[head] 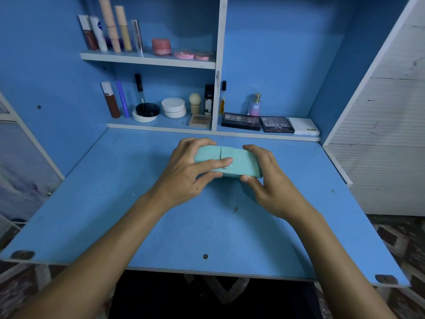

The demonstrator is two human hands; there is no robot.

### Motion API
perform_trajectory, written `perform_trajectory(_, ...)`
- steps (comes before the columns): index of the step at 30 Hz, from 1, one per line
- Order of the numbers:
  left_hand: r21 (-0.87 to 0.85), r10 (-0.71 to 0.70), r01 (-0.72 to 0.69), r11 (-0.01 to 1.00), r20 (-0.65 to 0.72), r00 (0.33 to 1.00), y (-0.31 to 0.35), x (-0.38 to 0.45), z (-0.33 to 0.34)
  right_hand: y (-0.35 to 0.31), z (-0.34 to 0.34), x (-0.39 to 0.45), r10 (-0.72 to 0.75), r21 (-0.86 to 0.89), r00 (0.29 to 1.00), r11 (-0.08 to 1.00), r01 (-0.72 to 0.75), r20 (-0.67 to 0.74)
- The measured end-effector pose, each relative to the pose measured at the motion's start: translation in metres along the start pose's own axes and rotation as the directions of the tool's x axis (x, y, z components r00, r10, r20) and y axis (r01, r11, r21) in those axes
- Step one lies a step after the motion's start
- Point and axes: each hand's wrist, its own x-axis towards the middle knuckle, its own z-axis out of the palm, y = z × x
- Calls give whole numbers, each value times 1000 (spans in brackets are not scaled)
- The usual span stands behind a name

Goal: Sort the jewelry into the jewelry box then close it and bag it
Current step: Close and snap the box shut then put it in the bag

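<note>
While it sits mid-frame, box (230,161): closed, clamped between both hands.
Left hand (188,171): grips left end.
Right hand (268,180): grips right end.
Desk (115,203): blue; cosmetics shelves (147,59) above.

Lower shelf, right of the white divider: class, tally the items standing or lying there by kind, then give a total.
Bottles: 2, slim amber spray bottle, clear gold-capped perfume bottle
Flat palette cases: 3, dark eyeshadow palette, black MATTE palette, white case
Total: 5
</note>
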Motion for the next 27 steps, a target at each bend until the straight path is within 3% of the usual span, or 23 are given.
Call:
perform_trajectory(3,-67,-58,60,996,31,998,4,0,-4,0,0,-1,5,-4,1000,1000,-5,1)
perform_trajectory(7,-265,-310,333,905,126,943,15,0,-16,-5,0,-3,-1,1,1000,1000,1,-7)
perform_trajectory(11,-377,-552,630,679,303,777,9,-1,-25,-8,0,-12,-16,73,1000,997,17,-15)
perform_trajectory(13,-358,-589,735,576,441,677,3,-6,-27,-8,1,-19,3,112,1000,994,-1,-18)
perform_trajectory(15,-340,-582,771,538,512,632,1,-12,-29,-9,3,-26,24,158,999,987,-18,-36)
perform_trajectory(17,-289,-563,751,594,517,644,1,-17,-29,-9,4,-32,90,249,995,965,-77,-43)
perform_trajectory(21,-200,-494,624,755,453,743,2,-31,-25,-5,7,-35,241,391,969,889,-240,47)
perform_trajectory(27,-253,-453,587,769,432,780,6,-40,-24,-10,7,-33,364,387,931,853,-349,38)
